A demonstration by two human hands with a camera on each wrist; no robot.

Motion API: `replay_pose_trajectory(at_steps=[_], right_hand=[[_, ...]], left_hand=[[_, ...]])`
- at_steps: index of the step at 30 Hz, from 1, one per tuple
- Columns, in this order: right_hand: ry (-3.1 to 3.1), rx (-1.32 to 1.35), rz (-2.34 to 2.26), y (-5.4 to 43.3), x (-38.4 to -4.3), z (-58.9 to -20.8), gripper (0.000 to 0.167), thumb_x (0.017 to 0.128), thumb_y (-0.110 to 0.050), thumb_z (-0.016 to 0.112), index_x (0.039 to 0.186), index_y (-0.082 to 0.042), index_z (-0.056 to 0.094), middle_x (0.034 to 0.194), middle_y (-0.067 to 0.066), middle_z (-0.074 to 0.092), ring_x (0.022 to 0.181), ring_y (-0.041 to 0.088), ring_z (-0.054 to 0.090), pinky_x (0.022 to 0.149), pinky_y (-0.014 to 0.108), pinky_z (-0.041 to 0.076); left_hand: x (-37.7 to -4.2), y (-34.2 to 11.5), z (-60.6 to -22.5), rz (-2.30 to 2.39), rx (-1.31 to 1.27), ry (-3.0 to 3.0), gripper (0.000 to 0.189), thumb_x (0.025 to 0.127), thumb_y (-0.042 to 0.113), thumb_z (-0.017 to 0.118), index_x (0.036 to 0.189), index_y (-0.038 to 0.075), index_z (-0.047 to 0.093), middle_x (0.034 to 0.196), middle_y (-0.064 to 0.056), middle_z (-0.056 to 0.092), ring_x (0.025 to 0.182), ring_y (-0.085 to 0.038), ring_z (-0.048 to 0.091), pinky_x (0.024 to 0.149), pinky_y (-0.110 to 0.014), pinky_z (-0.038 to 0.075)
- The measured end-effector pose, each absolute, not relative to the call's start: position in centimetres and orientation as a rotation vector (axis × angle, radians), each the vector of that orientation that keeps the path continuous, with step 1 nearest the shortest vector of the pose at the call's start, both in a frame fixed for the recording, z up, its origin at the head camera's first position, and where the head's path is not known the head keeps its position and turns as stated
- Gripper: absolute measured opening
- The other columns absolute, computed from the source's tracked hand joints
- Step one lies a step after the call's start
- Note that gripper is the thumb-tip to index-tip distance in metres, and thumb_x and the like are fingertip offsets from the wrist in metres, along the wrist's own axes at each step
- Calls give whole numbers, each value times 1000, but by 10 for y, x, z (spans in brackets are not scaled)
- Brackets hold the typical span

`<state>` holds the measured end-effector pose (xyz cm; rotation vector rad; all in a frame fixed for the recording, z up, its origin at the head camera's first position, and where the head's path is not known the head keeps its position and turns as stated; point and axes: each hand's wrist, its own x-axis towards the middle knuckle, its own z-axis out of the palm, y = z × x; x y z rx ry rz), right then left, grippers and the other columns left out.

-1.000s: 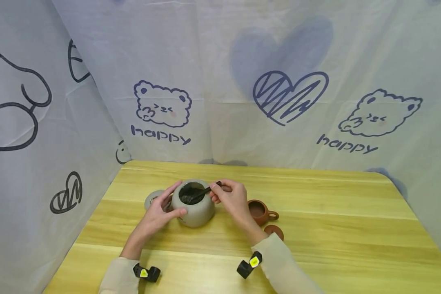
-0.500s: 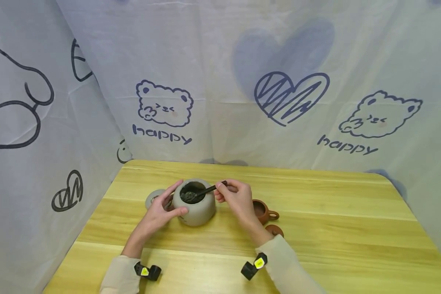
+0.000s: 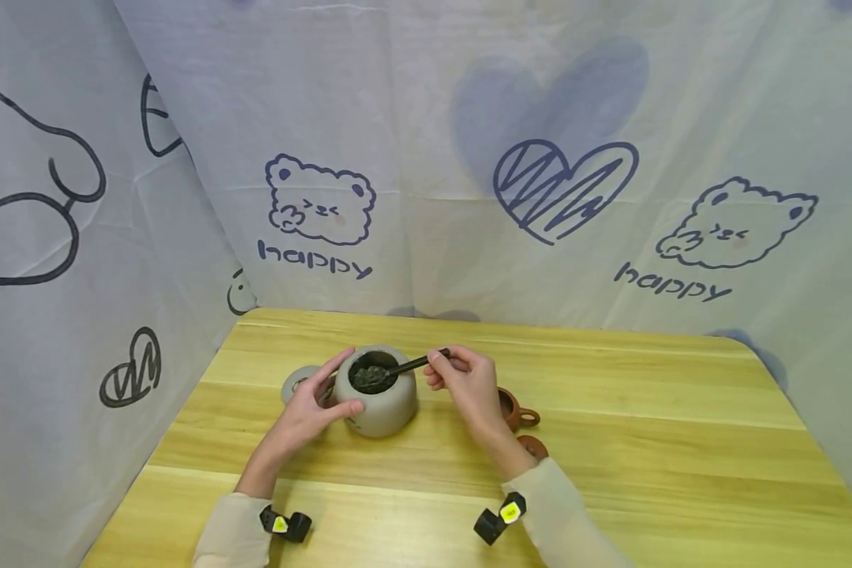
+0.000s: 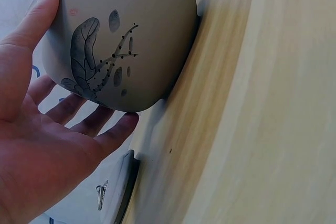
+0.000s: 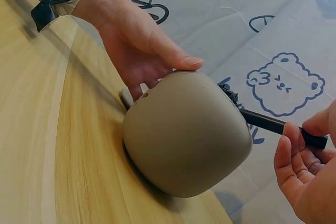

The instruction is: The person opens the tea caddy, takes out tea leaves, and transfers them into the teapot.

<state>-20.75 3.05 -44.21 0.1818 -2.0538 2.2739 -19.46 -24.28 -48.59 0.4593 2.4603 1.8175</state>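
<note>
My left hand (image 3: 305, 414) grips the side of a round grey ceramic tea jar (image 3: 383, 414), thumb at the front and fingers spread round the left side. A painted leaf and twig design shows on the jar (image 4: 107, 51) in the left wrist view. My right hand (image 3: 468, 386) pinches the end of a thin black tea scoop (image 3: 415, 363) between thumb and fingers. The scoop slants down to the jar's mouth, where dark tea leaves (image 3: 372, 377) are heaped and hide its tip. In the right wrist view, leaves (image 5: 228, 94) show right at the rim.
A grey jar lid (image 3: 294, 383) with a metal ring lies left of the jar, partly behind my left hand. Partly hidden behind my right wrist are a reddish-brown clay pot (image 3: 513, 414) with a loop handle and its small round lid (image 3: 532, 447). Printed cloth hangs behind the table.
My right hand has moved right, drawing the scoop up with leaves rising into the jar's mouth. It now covers more of the clay pot. My left hand stays on the jar.
</note>
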Motion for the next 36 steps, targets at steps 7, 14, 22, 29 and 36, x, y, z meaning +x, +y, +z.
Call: replay_pose_trajectory(at_steps=[7,14,22,29,36], right_hand=[[-2037,176,2278,36,-207,-439,17,101,-10,70,99,6,73,80,14,74,67,16,70,65,28,63],[-2024,157,2279,44,-205,-435,16,101,-9,70,100,7,72,80,13,74,67,15,70,66,31,65],[-2047,161,2239,56,-204,-434,18,101,-12,70,100,6,73,81,14,74,67,17,70,65,29,64],[-2055,177,2218,68,-201,-431,21,101,-15,71,102,5,74,83,16,74,70,21,71,66,30,64],[-2066,128,2209,82,-198,-432,22,101,-15,72,103,6,73,81,11,74,67,15,69,66,27,63]], left_hand=[[-194,-243,-487,1820,454,2460,82,94,16,81,163,26,38,171,-8,28,154,-44,28,120,-58,34],[-194,-242,-485,1817,435,2453,83,94,16,81,164,25,37,171,-8,29,155,-42,26,122,-58,31],[-193,-242,-486,1818,430,2451,82,94,17,81,163,26,37,171,-8,28,155,-42,26,122,-57,31],[-192,-242,-485,1826,438,2446,82,93,16,81,163,28,38,171,-9,28,155,-43,27,122,-57,32],[-191,-243,-484,1822,447,2448,83,94,15,80,164,24,37,171,-10,28,154,-44,28,121,-58,33]])
